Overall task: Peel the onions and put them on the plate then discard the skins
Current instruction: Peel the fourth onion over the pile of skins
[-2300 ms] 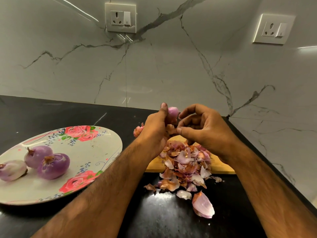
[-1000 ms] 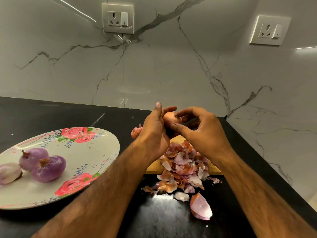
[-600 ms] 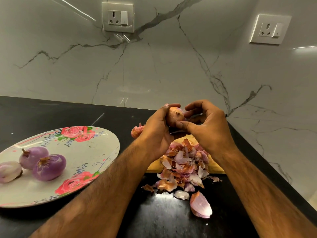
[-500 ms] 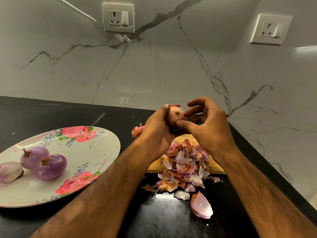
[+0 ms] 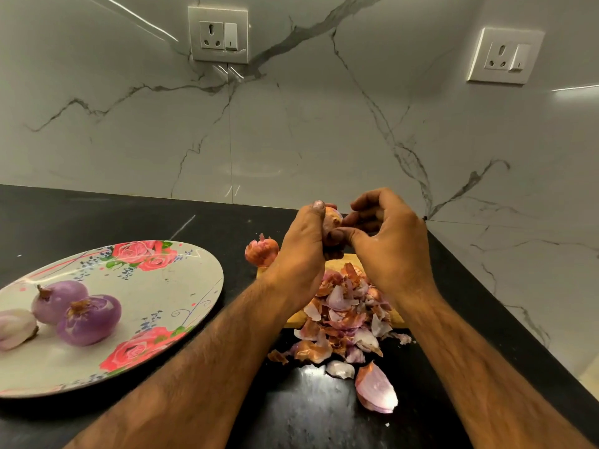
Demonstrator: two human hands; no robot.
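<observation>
Left hand (image 5: 303, 251) grips unpeeled onion (image 5: 331, 218); right hand (image 5: 387, 244) pinches its skin, above skins pile (image 5: 343, 315) on worktop (image 5: 97, 218).

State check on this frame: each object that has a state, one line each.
held onion, lifted above the board, brown skin on
left hand, grips held onion
right hand, pinches held onion
second onion, unpeeled, by board's far left corner
peeled onions, three, lying on plate
plate, flat on counter
skins, piled on board, spilling onto counter, not discarded
board, flat, largely covered by skins
</observation>
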